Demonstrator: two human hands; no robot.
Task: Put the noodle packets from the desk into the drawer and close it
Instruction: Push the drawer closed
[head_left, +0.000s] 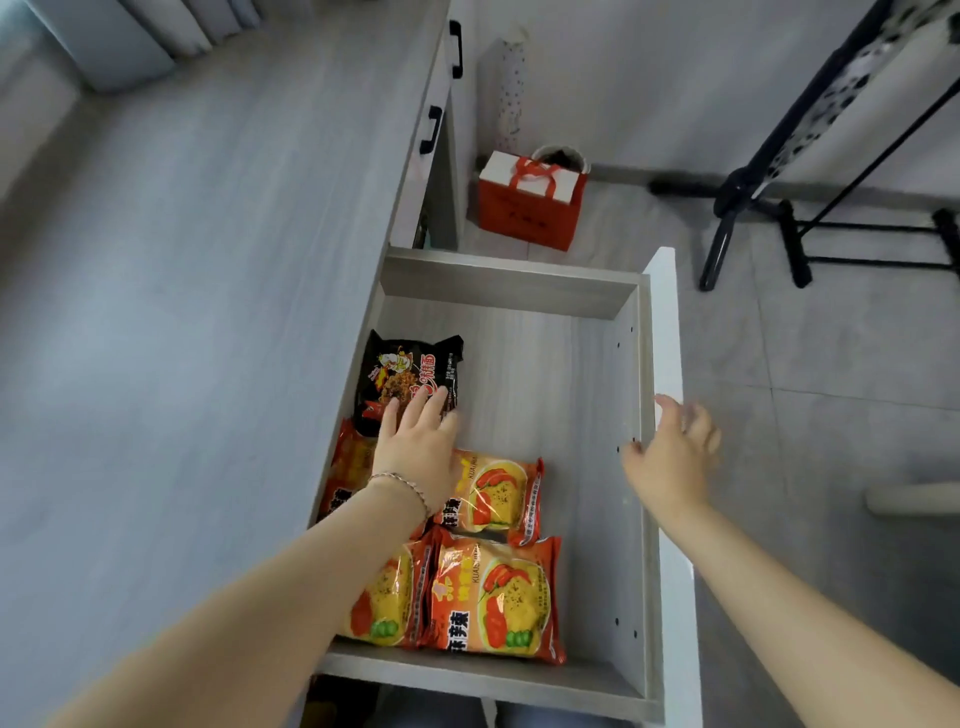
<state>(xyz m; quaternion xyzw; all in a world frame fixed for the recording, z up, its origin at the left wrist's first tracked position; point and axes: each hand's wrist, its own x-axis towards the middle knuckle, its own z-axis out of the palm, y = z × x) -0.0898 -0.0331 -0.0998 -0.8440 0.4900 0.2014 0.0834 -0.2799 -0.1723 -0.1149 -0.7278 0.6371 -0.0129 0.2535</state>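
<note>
The drawer (631, 467) is pulled out from under the grey desk (182, 312). Inside it lie a black noodle packet (410, 371) at the far left and several orange noodle packets (493, 597) nearer to me. My left hand (415, 441) reaches into the drawer, fingers spread, resting on the lower edge of the black packet. My right hand (670, 452) hovers with fingers apart just beside the drawer's white front panel (667, 332), holding nothing. No packets lie on the visible desk top.
A red gift bag (530, 208) stands on the floor beyond the drawer. A black stand (753, 208) with legs occupies the floor at the right. Two closed drawers with black handles (431, 130) sit further along the desk.
</note>
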